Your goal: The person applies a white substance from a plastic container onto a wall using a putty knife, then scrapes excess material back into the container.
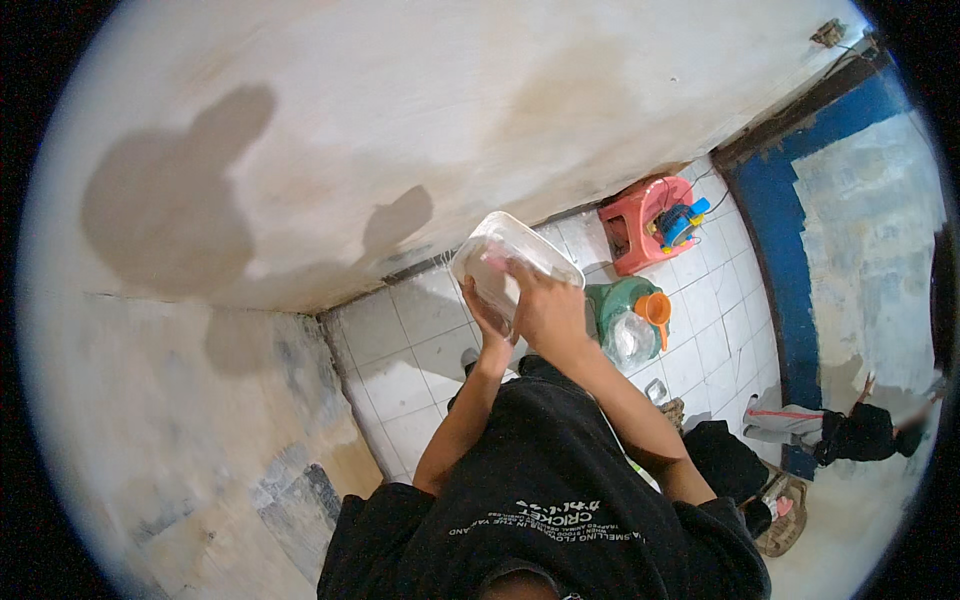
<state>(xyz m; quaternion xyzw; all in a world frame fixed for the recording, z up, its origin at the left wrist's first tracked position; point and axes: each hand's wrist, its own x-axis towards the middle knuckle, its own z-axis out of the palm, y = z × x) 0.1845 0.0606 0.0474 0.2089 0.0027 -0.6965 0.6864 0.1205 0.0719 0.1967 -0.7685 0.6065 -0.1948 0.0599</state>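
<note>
A translucent, white-rimmed plastic container, roughly rectangular, is held tilted in front of me near the wall. My left hand grips its near left side, the thumb up along the wall of the box. Over the container's opening lies my right hand, its fingers bent inward and its forefinger reaching inside. A blurred pinkish patch shows by those fingertips; what it is I cannot make out. The undersides of both hands are partly hidden.
Beyond my right hand stands a green tub with an orange dipper and a clear plastic bag. A pink stool bears a small blue fan. Another person is at the far right, near a woven basket.
</note>
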